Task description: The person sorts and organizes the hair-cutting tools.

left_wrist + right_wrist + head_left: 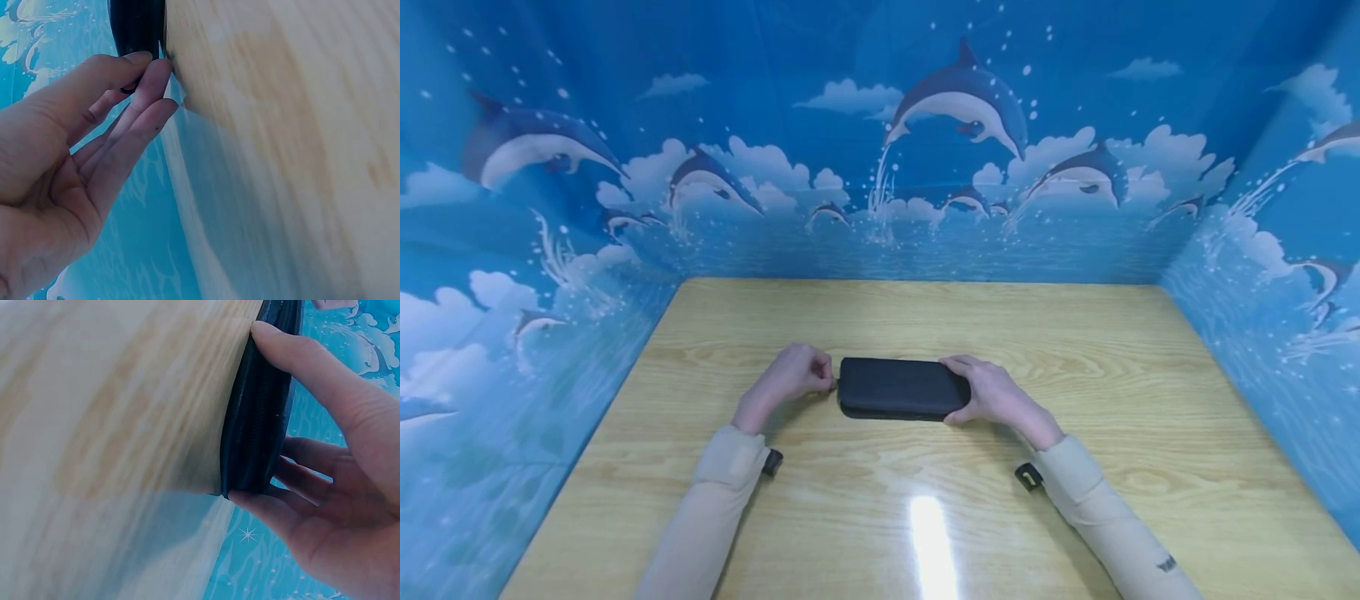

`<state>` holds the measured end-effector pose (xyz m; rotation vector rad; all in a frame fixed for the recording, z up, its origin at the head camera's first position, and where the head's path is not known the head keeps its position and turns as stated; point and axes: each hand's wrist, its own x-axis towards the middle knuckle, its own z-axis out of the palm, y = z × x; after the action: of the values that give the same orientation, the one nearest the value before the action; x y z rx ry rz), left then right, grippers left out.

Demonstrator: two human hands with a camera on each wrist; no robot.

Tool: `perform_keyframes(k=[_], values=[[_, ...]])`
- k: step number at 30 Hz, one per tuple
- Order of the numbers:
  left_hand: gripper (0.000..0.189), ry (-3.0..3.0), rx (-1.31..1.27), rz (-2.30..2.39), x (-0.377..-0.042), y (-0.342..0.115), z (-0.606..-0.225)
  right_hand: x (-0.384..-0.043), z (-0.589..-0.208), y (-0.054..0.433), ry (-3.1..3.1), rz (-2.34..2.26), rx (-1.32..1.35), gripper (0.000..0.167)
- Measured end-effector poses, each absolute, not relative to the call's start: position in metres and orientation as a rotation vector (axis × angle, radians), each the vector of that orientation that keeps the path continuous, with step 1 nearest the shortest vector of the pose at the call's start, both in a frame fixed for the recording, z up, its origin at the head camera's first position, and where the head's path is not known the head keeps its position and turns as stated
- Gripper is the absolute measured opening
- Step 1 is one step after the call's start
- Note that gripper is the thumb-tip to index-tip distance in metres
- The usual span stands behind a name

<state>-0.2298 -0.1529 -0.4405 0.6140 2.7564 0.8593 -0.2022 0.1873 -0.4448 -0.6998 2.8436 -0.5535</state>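
A long black zippered case lies flat near the middle of the wooden table. At its left end my left hand pinches a small tab, apparently the zipper pull, between thumb and forefinger; the left wrist view shows the fingertips just below the dark case. My right hand grips the other end, thumb on the near edge and fingers at the far edge. In the right wrist view, a zipper line runs along the side of the case, which looks closed there. Its contents cannot be seen.
The pale wooden table has a bright light reflection near its front. Blue curtains printed with dolphins and clouds stand along its back and both sides. A small black device sits at each wrist, by the beige sleeves.
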Motion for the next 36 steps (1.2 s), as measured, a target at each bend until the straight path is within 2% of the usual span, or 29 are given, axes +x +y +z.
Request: perform_keyframes(k=[36], values=[[0.015, 2.796, 0.556, 0.894, -0.2382, -0.1536, -0.4435, -0.2022, -0.4436, 0.1878, 2.820, -0.554, -0.693, 0.096]])
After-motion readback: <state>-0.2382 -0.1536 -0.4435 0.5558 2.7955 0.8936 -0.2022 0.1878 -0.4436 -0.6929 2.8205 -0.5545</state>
